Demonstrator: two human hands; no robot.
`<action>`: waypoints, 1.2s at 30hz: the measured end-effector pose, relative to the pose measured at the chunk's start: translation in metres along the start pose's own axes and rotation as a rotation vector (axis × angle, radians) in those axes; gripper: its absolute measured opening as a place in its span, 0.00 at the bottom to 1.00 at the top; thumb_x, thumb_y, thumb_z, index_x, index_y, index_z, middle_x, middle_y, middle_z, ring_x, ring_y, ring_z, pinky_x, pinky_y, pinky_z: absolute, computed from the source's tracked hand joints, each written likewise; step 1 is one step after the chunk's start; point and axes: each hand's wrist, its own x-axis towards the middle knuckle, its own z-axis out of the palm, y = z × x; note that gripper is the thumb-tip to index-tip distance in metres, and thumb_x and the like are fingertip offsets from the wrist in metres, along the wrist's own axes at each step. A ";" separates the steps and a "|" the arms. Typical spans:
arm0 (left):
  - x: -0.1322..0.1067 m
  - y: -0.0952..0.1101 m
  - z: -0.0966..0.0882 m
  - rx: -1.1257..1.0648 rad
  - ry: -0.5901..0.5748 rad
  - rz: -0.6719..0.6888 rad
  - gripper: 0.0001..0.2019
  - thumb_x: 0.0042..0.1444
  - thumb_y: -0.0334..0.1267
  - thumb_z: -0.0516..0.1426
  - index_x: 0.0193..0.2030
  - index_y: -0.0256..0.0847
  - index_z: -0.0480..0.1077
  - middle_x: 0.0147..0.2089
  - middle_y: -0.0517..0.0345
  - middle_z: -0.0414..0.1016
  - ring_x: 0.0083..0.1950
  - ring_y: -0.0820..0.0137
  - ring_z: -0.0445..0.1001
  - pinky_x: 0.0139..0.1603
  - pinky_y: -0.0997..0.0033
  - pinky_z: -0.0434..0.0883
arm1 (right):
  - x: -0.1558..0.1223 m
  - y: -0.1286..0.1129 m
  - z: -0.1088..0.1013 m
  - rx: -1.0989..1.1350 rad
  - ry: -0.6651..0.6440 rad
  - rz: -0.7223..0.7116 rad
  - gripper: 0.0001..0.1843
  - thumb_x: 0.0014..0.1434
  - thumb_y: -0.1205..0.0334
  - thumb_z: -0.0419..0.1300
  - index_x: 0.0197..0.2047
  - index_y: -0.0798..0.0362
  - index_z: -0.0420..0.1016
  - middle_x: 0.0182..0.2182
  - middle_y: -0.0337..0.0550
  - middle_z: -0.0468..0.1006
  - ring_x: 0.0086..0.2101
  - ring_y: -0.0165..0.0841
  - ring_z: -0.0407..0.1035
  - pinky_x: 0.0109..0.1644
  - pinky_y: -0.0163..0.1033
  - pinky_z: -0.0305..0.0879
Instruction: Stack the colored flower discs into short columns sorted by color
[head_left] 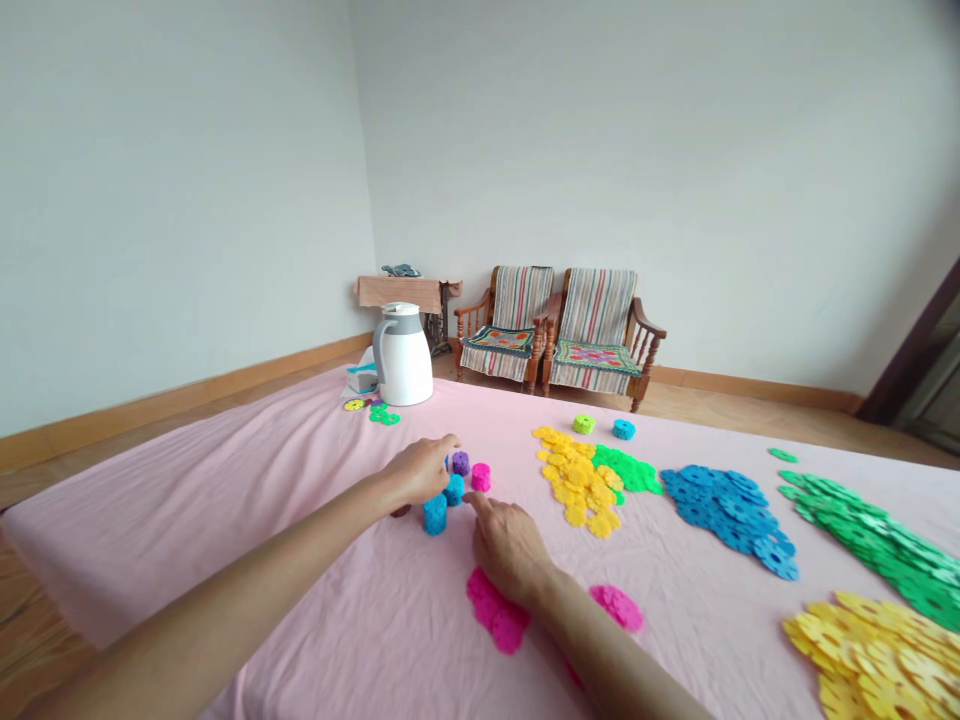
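Observation:
My left hand (421, 470) curls at the group of small disc stacks, its fingers around a dark blue stack (448, 464) that is mostly hidden. Beside it stand a purple stack (460, 463) and a pink stack (481, 477). Two light blue stacks, one nearer (434, 516) and one farther (454, 490), sit between my hands. My right hand (510, 545) holds nothing visible; its index finger stretches to the farther light blue stack, apparently touching it. Under my left wrist a brown piece (400, 510) shows in part. Loose pink discs (496, 612) lie below my right hand.
Piles of yellow (577, 475), green (628, 470) and blue discs (727, 515) spread to the right, with more green (877, 540) and yellow (885, 655) beyond. A white jug (405, 360) stands at the back left of the pink cloth (315, 620). Two wooden chairs (596, 355) are behind.

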 end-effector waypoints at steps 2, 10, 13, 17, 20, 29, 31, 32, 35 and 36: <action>0.001 0.000 0.001 0.014 -0.009 -0.004 0.25 0.48 0.27 0.52 0.55 0.44 0.63 0.35 0.59 0.77 0.37 0.68 0.75 0.36 0.76 0.68 | 0.000 0.000 0.001 0.002 -0.002 0.015 0.20 0.57 0.72 0.45 0.51 0.55 0.63 0.34 0.49 0.78 0.34 0.34 0.72 0.35 0.35 0.56; 0.003 0.003 0.002 0.106 0.013 -0.010 0.23 0.49 0.29 0.52 0.54 0.45 0.63 0.36 0.56 0.77 0.39 0.64 0.75 0.36 0.72 0.68 | 0.002 0.000 0.008 -0.024 0.022 0.034 0.22 0.57 0.72 0.45 0.54 0.54 0.60 0.33 0.47 0.78 0.32 0.35 0.72 0.34 0.36 0.56; 0.004 0.003 0.003 0.113 0.010 -0.008 0.23 0.50 0.29 0.52 0.54 0.46 0.63 0.36 0.55 0.77 0.39 0.64 0.75 0.36 0.72 0.68 | 0.002 0.000 0.007 -0.028 0.015 0.034 0.22 0.57 0.72 0.45 0.55 0.54 0.60 0.33 0.47 0.78 0.33 0.35 0.72 0.34 0.36 0.56; 0.005 0.004 0.002 0.133 -0.001 -0.013 0.23 0.49 0.31 0.54 0.54 0.46 0.64 0.36 0.54 0.77 0.37 0.63 0.75 0.33 0.72 0.68 | 0.002 -0.001 0.005 -0.025 0.018 0.032 0.22 0.57 0.73 0.45 0.54 0.55 0.60 0.33 0.48 0.78 0.32 0.35 0.72 0.34 0.36 0.55; 0.005 0.006 0.001 0.146 -0.009 -0.012 0.23 0.48 0.32 0.54 0.54 0.46 0.64 0.37 0.53 0.77 0.37 0.63 0.75 0.33 0.72 0.68 | 0.002 -0.001 0.005 -0.023 0.029 0.030 0.22 0.56 0.73 0.45 0.54 0.54 0.61 0.33 0.47 0.78 0.32 0.35 0.72 0.33 0.36 0.55; 0.005 0.011 0.000 0.153 -0.012 -0.036 0.23 0.47 0.33 0.55 0.53 0.47 0.64 0.40 0.53 0.77 0.40 0.62 0.75 0.33 0.73 0.67 | 0.002 -0.002 0.006 -0.011 0.014 0.036 0.22 0.57 0.73 0.45 0.54 0.54 0.60 0.33 0.48 0.78 0.33 0.35 0.72 0.34 0.36 0.56; 0.005 0.012 0.000 0.151 -0.013 -0.040 0.23 0.48 0.33 0.55 0.53 0.46 0.64 0.40 0.53 0.77 0.40 0.62 0.75 0.32 0.73 0.67 | 0.002 -0.002 0.005 -0.013 0.007 0.039 0.21 0.57 0.73 0.45 0.54 0.54 0.60 0.33 0.48 0.78 0.32 0.34 0.72 0.34 0.36 0.56; 0.005 0.012 0.000 0.150 -0.012 -0.039 0.23 0.48 0.33 0.55 0.53 0.46 0.64 0.40 0.53 0.77 0.40 0.62 0.75 0.32 0.73 0.67 | 0.002 -0.002 0.005 -0.014 0.006 0.039 0.21 0.57 0.73 0.45 0.54 0.54 0.60 0.33 0.48 0.78 0.32 0.34 0.72 0.34 0.36 0.56; 0.005 0.011 0.000 0.147 -0.012 -0.030 0.23 0.48 0.33 0.55 0.53 0.46 0.64 0.40 0.53 0.77 0.39 0.62 0.75 0.33 0.72 0.67 | 0.002 -0.002 0.004 -0.017 0.007 0.033 0.22 0.56 0.73 0.45 0.54 0.55 0.60 0.33 0.48 0.78 0.32 0.35 0.72 0.34 0.36 0.55; 0.005 0.011 0.000 0.147 -0.012 -0.027 0.23 0.48 0.33 0.54 0.54 0.46 0.64 0.39 0.53 0.77 0.39 0.62 0.75 0.33 0.72 0.67 | 0.002 -0.002 0.004 -0.018 0.009 0.033 0.22 0.56 0.73 0.45 0.54 0.55 0.60 0.33 0.48 0.78 0.32 0.35 0.72 0.34 0.36 0.55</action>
